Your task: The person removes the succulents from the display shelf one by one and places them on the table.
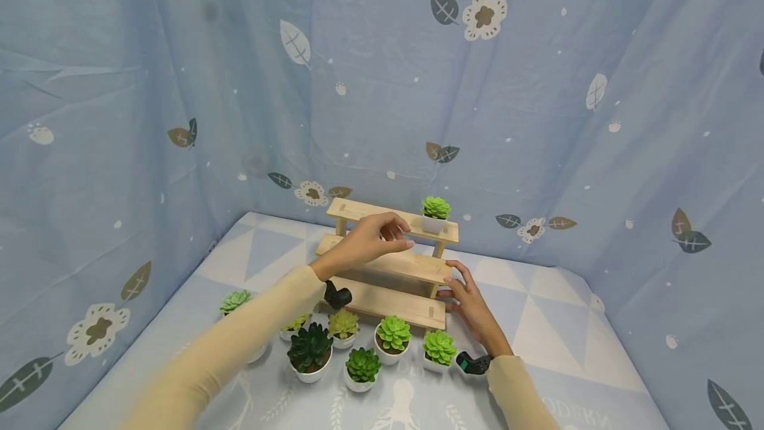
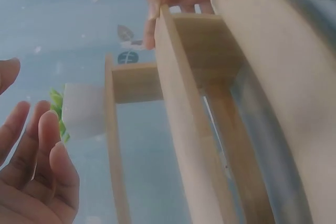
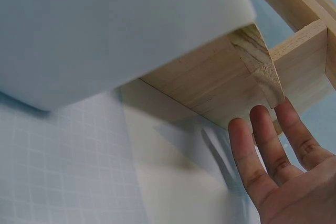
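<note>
A three-tier wooden plant stand (image 1: 388, 298) stands on the table, with a light-green succulent in a white pot (image 1: 434, 224) on the right part of its top tier. My left hand (image 1: 376, 239) is over the middle tier, to the left of that pot, its fingers loosely bent and holding nothing. In the left wrist view those fingers (image 2: 50, 135) are apart from the white pot (image 2: 84, 111). My right hand (image 1: 468, 300) holds the stand's right end at the middle tier. Its fingertips (image 3: 239, 129) reach the board's end in the right wrist view.
In front of the stand are several potted succulents, among them a dark-green one (image 1: 310, 349), a smaller green one (image 1: 362, 366) and a bright-green one (image 1: 439, 349). A large white pot side (image 3: 126, 30) fills much of the right wrist view. Patterned blue curtains (image 1: 382, 85) hang behind.
</note>
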### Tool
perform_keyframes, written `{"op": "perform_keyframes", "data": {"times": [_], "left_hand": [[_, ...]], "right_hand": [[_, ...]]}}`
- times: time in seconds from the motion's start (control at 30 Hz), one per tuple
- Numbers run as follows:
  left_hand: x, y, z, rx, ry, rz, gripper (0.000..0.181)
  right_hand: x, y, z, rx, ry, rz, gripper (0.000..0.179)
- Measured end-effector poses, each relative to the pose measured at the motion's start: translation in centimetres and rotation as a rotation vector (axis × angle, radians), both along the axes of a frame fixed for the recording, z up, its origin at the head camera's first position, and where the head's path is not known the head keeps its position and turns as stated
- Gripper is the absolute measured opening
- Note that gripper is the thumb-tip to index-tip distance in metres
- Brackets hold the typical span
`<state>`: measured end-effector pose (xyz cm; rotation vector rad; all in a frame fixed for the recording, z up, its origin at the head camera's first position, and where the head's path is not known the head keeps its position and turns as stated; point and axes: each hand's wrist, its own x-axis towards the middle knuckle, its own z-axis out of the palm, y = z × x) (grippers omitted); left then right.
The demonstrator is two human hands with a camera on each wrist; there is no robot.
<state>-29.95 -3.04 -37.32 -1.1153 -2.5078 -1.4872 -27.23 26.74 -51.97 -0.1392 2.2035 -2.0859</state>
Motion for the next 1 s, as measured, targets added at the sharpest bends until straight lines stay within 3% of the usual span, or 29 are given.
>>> {"op": "perform_keyframes", "data": {"times": [0.3, 0.6, 1.0], "left_hand": [[-2.1, 1.8, -0.6, 0.024, -0.073, 0.083, 0.041], [-4.4, 3.4, -1.7, 0.107, -0.09, 0.101, 0.037], [-5.8, 5.6, -2.0, 0.133, -0.085, 0.154, 0.068]], "right_hand": [[-0.1, 0.0, 0.0, -0.009, -0.008, -0.002, 0.055], [-0.1, 0.0, 0.0, -0.016, -0.011, -0.003, 0.054], [-0.4, 0.2, -0.2, -0.027, -0.029, -0.003, 0.057]]}}
